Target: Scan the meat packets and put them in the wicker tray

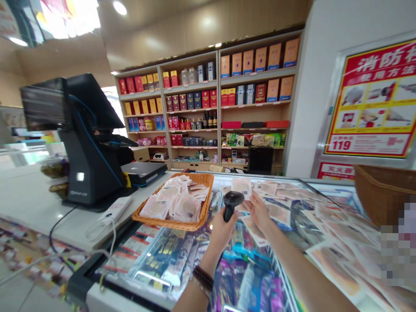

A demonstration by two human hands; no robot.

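Note:
In my left hand (221, 232) is a black handheld barcode scanner (233, 199), gripped by its handle with the head upward. My right hand (259, 211) pinches a small flat pale packet (242, 187) just behind and to the right of the scanner head. To the left, an orange wicker basket (208, 216) holds a pile of similar packets (177, 197). More flat packets (281, 213) lie spread over the glass top to the right of my right hand. Print on the packets is too blurred to read.
Under the glass of the freezer are colourful wrapped goods (242, 277). A black point-of-sale terminal (94, 151) stands on the left counter near a white device with a cable (115, 210). A brown basket (383, 195) is at right. Shelves of boxes (191, 102) line the back wall.

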